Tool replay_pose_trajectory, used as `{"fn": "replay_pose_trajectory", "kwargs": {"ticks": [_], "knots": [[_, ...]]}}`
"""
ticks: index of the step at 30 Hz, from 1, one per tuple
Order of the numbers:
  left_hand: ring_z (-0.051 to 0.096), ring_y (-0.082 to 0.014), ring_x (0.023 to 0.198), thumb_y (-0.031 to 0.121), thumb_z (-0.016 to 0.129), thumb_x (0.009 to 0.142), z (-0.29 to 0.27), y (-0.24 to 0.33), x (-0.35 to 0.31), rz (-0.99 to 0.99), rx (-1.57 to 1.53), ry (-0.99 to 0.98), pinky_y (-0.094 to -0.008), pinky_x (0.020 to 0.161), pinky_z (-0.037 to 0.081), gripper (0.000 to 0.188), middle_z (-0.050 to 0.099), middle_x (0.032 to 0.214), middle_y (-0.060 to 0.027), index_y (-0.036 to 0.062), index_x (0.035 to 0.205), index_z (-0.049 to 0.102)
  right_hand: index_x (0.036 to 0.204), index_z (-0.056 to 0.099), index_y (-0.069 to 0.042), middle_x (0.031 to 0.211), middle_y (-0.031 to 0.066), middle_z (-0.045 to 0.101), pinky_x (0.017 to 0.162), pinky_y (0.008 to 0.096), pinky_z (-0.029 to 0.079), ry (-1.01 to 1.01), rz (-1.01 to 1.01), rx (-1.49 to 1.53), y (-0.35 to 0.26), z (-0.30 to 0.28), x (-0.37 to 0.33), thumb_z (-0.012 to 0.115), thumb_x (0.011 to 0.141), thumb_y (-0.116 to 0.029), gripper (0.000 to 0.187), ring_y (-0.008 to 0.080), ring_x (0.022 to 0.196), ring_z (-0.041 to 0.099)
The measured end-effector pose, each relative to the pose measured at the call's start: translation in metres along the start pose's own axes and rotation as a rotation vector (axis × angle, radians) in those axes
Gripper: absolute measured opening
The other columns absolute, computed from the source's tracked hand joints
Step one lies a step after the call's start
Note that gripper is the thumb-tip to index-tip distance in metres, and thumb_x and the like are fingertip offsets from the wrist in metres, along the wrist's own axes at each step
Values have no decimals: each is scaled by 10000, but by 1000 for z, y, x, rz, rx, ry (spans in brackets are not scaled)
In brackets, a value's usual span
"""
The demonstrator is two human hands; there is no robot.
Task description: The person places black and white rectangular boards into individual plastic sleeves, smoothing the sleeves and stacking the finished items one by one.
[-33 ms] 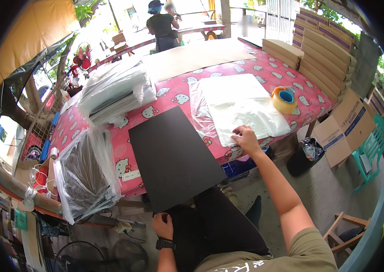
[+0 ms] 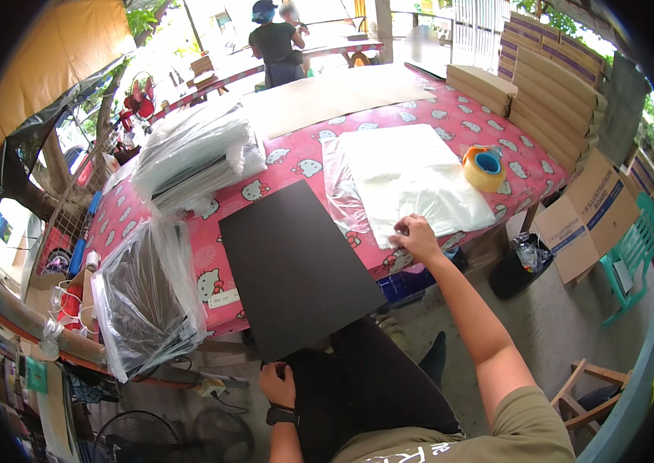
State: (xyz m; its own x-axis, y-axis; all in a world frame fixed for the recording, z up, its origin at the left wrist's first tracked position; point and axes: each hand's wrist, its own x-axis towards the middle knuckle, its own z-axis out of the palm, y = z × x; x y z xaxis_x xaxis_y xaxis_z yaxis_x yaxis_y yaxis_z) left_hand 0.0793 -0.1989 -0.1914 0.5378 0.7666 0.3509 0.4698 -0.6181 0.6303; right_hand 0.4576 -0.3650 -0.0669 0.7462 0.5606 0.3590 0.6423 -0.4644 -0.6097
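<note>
A black board lies slanted at the table's near edge, its lower end reaching over my lap. Just below its near left corner, my left hand is closed with fingers curled in; what they hold, if anything, is hidden. Out to the right, my right hand pinches the near edge of the top sheet on a stack of white translucent plastic bags. A roll of tape in a yellowish dispenser sits on the far right part of that stack.
Plastic-wrapped dark boards hang over the near left table edge, beside a taller wrapped pile. Cardboard bundles stand at the back right. A black bin, an open carton and a green chair are right. A person stands beyond.
My right hand has shifted very slightly left, its fingertips drawing closer together at the bag's edge. The left hand and the black board stay put.
</note>
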Motion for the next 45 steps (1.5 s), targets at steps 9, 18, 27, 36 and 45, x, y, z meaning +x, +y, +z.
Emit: {"fn": "replay_pose_trajectory", "kwargs": {"ticks": [9,18,27,36,45], "knots": [[520,-266,686,70,602,675,4,-6,-1,-68,-114,15,-366,627,408,71,534,709,-94,45,730,564,757,603,-8,685,153,594,625,381,436,150,167,21,17,12,10,535,800,-226,232,310,651,565],[521,-254,667,65,607,678,5,-3,-2,-88,-109,25,-351,611,417,75,530,712,-93,44,739,568,801,515,-70,623,11,510,413,230,426,590,513,1020,59,-49,26,458,883,-224,184,100,518,523],[515,-224,645,50,589,709,3,-1,0,-81,-140,1,-319,600,418,57,522,718,-89,26,755,564,820,526,-88,722,14,568,526,223,432,610,332,1051,63,-64,31,471,872,-218,150,88,624,546],[495,-206,858,95,661,656,-29,101,-31,98,-596,-68,-307,756,400,342,500,959,-114,27,947,494,916,520,-29,789,119,570,636,360,442,-797,-199,301,-64,-52,-93,494,842,-201,189,239,694,551],[522,-117,895,115,670,727,-19,166,-15,-357,-1293,-779,-216,712,421,471,528,1002,-60,29,1125,435,840,523,-11,679,90,567,576,289,420,-830,136,727,-124,-9,-168,485,865,-226,219,136,621,529]]}}
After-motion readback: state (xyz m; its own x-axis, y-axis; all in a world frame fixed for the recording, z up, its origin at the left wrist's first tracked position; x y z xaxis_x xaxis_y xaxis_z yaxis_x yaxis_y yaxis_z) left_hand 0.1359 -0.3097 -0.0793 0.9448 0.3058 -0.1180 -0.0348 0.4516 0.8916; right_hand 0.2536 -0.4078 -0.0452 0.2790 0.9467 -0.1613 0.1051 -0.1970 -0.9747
